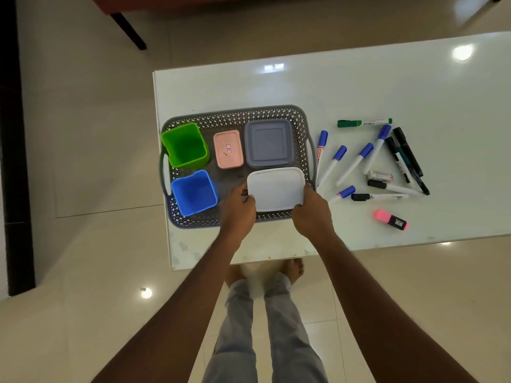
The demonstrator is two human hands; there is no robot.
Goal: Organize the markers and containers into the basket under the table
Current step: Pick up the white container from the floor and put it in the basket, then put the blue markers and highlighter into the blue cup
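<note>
We've got the white lidded container (276, 188) at the near-right corner of the grey basket (235, 113), which sits on the worktop (359, 87), not under it. Its long axis runs left-right w/ respect to us, and it lies straight ahead of both hands, pinched between them, so neither arm is really nearer. Whether its base is already down on the basket floor or just above it, we can't tell from this angle. Left hand (239, 208) curls onto the container's near-left corner, fingers wrapped over the edge; right hand (312, 214) grips the near-right side the same way, thumb on the rim. Both are part-closed and grasping the container, nothing else. Just beyond it, touching or nearly so, is the grey lidded box (269, 143); the pink lidded box (228, 149) stands to the left of that; the green cup (185, 146) and blue cup (195, 192) fill the left end, both open-topped and empty as far as we see. So the containers look sorted, approx. half the job in our view. Outward to the right, loose on the worktop and well apart from the hands: a fan of blue-capped markers (359, 158), a green marker (363, 123), black markers (406, 158) and a pink highlighter (391, 219). The right hand is on their side, so we'd expect it to go for them first once the container is let go. Past the worktop edge it's pale floor tiles (83, 258).
</note>
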